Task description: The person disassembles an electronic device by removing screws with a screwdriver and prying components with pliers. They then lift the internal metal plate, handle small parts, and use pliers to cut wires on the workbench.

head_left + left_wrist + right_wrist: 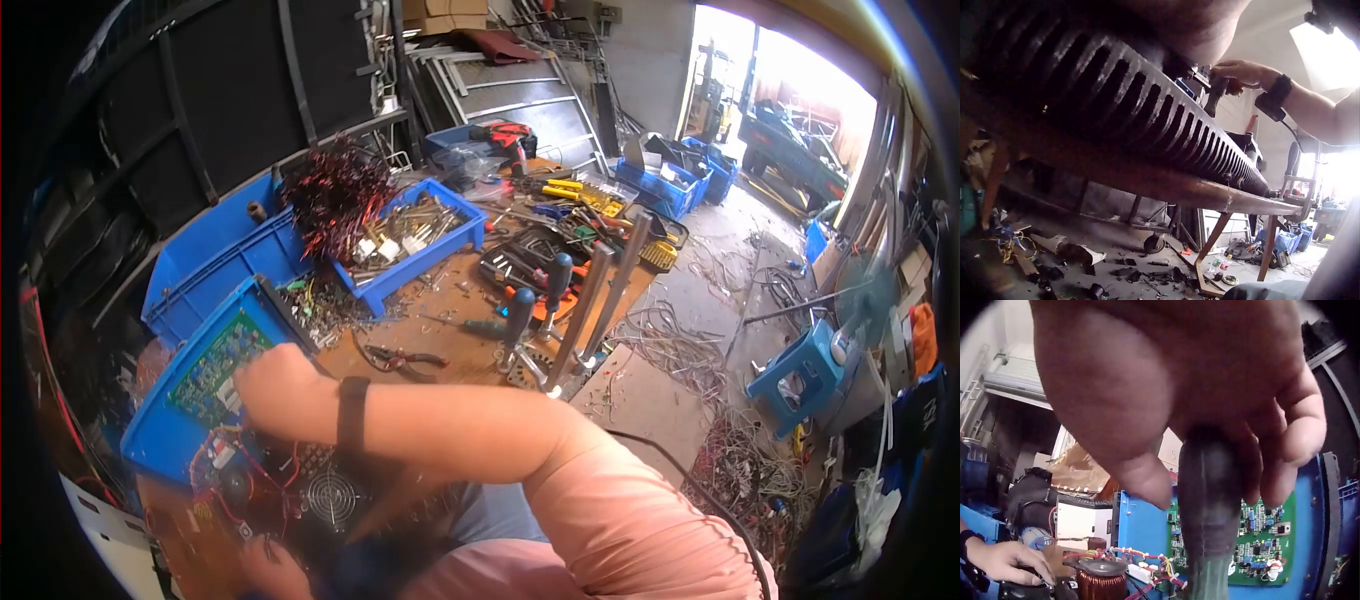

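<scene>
My right hand (280, 395) (1179, 381) is above a green circuit board (215, 370) (1260, 550) on a blue panel (150, 430) (1138, 519). In the right wrist view its fingers curl around a tool's dark handle (1210, 487); the tool's tip is out of sight. The left hand (272, 572) (1013, 562) rests with bent, relaxed fingers on a black part near the copper coil (1102, 587). Red wires and a round fan grille (333, 498) lie between the hands. The left wrist view shows a black slotted metal edge (1141, 100) under the left hand (1191, 25).
Pliers (400, 360), screwdrivers with blue handles (519, 315) and a blue bin (425, 250) of metal pieces stand on the wooden table (450, 360). A dark red wire bundle (335, 200) is behind. Loose cables (690, 340) cover the floor to the right.
</scene>
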`<action>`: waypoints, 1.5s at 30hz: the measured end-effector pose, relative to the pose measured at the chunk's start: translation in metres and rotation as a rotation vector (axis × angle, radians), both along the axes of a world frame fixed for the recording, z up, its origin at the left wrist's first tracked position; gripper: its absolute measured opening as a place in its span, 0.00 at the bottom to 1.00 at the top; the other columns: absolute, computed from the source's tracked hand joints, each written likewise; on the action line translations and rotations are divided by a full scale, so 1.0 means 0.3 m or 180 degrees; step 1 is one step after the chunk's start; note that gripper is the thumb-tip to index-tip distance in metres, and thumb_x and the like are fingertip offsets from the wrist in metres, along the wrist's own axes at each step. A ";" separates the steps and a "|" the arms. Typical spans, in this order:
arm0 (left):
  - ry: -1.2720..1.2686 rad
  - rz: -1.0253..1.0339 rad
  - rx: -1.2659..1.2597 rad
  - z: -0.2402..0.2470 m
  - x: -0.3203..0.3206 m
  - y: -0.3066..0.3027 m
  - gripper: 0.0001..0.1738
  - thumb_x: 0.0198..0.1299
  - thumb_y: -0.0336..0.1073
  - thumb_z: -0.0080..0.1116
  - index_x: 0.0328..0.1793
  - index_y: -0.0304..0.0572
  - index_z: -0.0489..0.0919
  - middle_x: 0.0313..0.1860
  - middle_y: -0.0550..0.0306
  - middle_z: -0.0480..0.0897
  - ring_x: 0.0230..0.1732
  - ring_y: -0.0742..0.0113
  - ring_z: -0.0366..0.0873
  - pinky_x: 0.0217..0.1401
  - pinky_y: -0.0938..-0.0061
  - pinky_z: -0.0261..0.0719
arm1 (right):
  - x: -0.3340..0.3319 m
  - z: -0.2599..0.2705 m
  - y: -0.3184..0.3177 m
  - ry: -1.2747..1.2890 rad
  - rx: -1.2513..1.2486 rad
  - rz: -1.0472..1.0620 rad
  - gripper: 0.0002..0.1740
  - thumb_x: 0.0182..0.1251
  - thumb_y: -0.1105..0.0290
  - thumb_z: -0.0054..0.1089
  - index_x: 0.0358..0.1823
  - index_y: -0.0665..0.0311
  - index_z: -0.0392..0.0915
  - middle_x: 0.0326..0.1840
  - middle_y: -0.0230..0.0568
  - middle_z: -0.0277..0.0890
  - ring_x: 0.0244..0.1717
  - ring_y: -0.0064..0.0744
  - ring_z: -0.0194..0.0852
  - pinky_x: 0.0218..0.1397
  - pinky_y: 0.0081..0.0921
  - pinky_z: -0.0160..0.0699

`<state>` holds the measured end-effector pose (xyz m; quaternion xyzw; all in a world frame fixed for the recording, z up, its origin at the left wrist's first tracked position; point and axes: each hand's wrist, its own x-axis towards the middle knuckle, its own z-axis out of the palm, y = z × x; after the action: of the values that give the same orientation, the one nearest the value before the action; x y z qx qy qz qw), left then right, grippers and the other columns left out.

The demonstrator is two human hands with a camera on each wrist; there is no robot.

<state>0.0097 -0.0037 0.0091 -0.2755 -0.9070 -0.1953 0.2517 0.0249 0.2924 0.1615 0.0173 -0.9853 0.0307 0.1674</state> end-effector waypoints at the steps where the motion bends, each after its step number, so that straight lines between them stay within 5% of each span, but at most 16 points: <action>1: 0.0003 -0.0003 -0.0135 0.028 0.009 0.015 0.10 0.64 0.36 0.62 0.44 0.39 0.87 0.49 0.43 0.87 0.49 0.45 0.81 0.57 0.56 0.77 | -0.009 -0.004 0.004 -0.0067 0.0006 0.0035 0.15 0.60 0.62 0.62 0.43 0.65 0.81 0.38 0.44 0.84 0.40 0.40 0.85 0.40 0.33 0.81; 3: 0.0267 -0.0232 -0.0047 0.024 0.005 0.017 0.10 0.64 0.36 0.61 0.43 0.37 0.87 0.44 0.42 0.86 0.47 0.44 0.82 0.56 0.55 0.77 | -0.015 -0.059 -0.006 0.0536 -0.0104 0.0084 0.14 0.59 0.63 0.64 0.42 0.64 0.80 0.39 0.44 0.84 0.41 0.39 0.85 0.38 0.32 0.82; 7: 0.0398 -0.0291 -0.0066 0.016 0.002 0.019 0.10 0.64 0.35 0.60 0.42 0.34 0.86 0.42 0.41 0.86 0.46 0.43 0.81 0.55 0.54 0.77 | 0.017 -0.035 -0.059 0.0423 -0.0359 -0.0108 0.24 0.53 0.63 0.69 0.50 0.64 0.75 0.43 0.47 0.82 0.42 0.39 0.85 0.37 0.32 0.82; 11: 0.0369 -0.0293 -0.0182 0.024 0.005 0.014 0.11 0.64 0.34 0.60 0.43 0.33 0.86 0.42 0.39 0.86 0.46 0.42 0.81 0.55 0.54 0.78 | -0.046 0.007 -0.047 -0.0264 -0.0417 0.0158 0.19 0.55 0.61 0.71 0.48 0.59 0.85 0.43 0.38 0.86 0.46 0.36 0.87 0.40 0.32 0.83; 15: 0.0382 -0.0266 -0.0119 0.014 0.008 0.016 0.12 0.65 0.35 0.61 0.43 0.31 0.86 0.42 0.38 0.86 0.45 0.41 0.81 0.55 0.55 0.78 | -0.081 -0.087 -0.105 0.0900 -0.0523 0.0044 0.06 0.54 0.61 0.71 0.32 0.52 0.88 0.33 0.32 0.87 0.40 0.34 0.88 0.36 0.30 0.82; 18: 0.0361 -0.0285 -0.0109 0.020 0.013 0.018 0.13 0.66 0.36 0.60 0.44 0.31 0.86 0.43 0.38 0.86 0.45 0.41 0.82 0.54 0.56 0.79 | -0.053 -0.036 -0.102 0.0218 -0.0656 0.0080 0.07 0.55 0.61 0.70 0.32 0.54 0.88 0.33 0.33 0.87 0.40 0.34 0.88 0.35 0.30 0.83; 25: 0.0130 -0.0281 -0.0111 0.023 0.005 0.015 0.13 0.67 0.36 0.59 0.46 0.31 0.86 0.48 0.36 0.86 0.49 0.41 0.82 0.57 0.57 0.79 | -0.074 -0.055 -0.053 0.0215 -0.0632 0.0329 0.07 0.53 0.65 0.69 0.33 0.55 0.89 0.35 0.36 0.87 0.39 0.36 0.88 0.33 0.32 0.81; 27: 0.0137 -0.0191 0.0226 -0.105 -0.116 -0.045 0.10 0.57 0.27 0.61 0.44 0.32 0.81 0.42 0.43 0.83 0.49 0.44 0.79 0.57 0.55 0.74 | -0.003 -0.022 -0.038 0.0750 -0.0714 0.0217 0.06 0.49 0.65 0.71 0.28 0.57 0.88 0.33 0.39 0.87 0.37 0.36 0.88 0.34 0.32 0.81; 28: 0.0094 0.0242 0.0012 -0.136 -0.104 -0.064 0.09 0.57 0.27 0.62 0.44 0.32 0.82 0.41 0.44 0.84 0.48 0.45 0.80 0.57 0.56 0.76 | 0.048 -0.009 -0.017 0.0800 -0.0693 0.0206 0.07 0.50 0.65 0.69 0.29 0.59 0.86 0.31 0.40 0.85 0.36 0.37 0.87 0.34 0.32 0.82; 30: 0.0161 0.0060 -0.0029 -0.099 -0.065 -0.053 0.09 0.60 0.28 0.61 0.46 0.32 0.82 0.45 0.43 0.84 0.50 0.45 0.79 0.57 0.57 0.75 | 0.108 -0.024 0.047 0.1137 -0.0688 0.0235 0.11 0.51 0.66 0.66 0.34 0.65 0.81 0.27 0.44 0.82 0.33 0.43 0.85 0.34 0.36 0.83; 32: 0.0009 -0.0021 0.0163 -0.103 -0.071 -0.049 0.10 0.60 0.29 0.60 0.47 0.34 0.82 0.46 0.43 0.83 0.50 0.45 0.79 0.57 0.57 0.75 | 0.215 -0.009 0.110 0.1326 -0.1448 -0.0037 0.15 0.56 0.63 0.68 0.38 0.65 0.76 0.35 0.51 0.81 0.40 0.54 0.83 0.43 0.47 0.82; 35: -0.0024 -0.0079 0.0269 -0.081 -0.054 -0.024 0.10 0.61 0.30 0.59 0.46 0.34 0.82 0.45 0.43 0.83 0.50 0.42 0.78 0.58 0.55 0.74 | 0.341 -0.080 0.178 0.1830 -0.1586 -0.0803 0.23 0.53 0.64 0.74 0.51 0.62 0.79 0.39 0.48 0.81 0.42 0.53 0.82 0.44 0.44 0.82; 39: -0.0110 0.0010 0.0255 -0.084 -0.053 -0.020 0.10 0.60 0.29 0.59 0.46 0.32 0.81 0.46 0.42 0.82 0.50 0.42 0.77 0.57 0.54 0.74 | 0.361 -0.303 0.248 0.2212 -0.1785 -0.1075 0.20 0.55 0.68 0.72 0.50 0.60 0.80 0.40 0.48 0.80 0.40 0.53 0.82 0.43 0.43 0.81; 45: -0.0156 -0.0026 0.0218 -0.074 -0.048 -0.021 0.11 0.60 0.27 0.58 0.48 0.32 0.81 0.48 0.42 0.81 0.52 0.42 0.78 0.59 0.55 0.74 | 0.363 -0.506 0.240 0.1112 -0.1450 -0.1496 0.19 0.62 0.64 0.64 0.53 0.63 0.76 0.45 0.48 0.80 0.46 0.51 0.81 0.45 0.43 0.82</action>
<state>-0.0047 -0.0101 -0.0130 -0.2656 -0.9045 -0.2340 0.2379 0.1338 0.3644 0.0097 -0.2422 -0.8868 0.2065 0.3350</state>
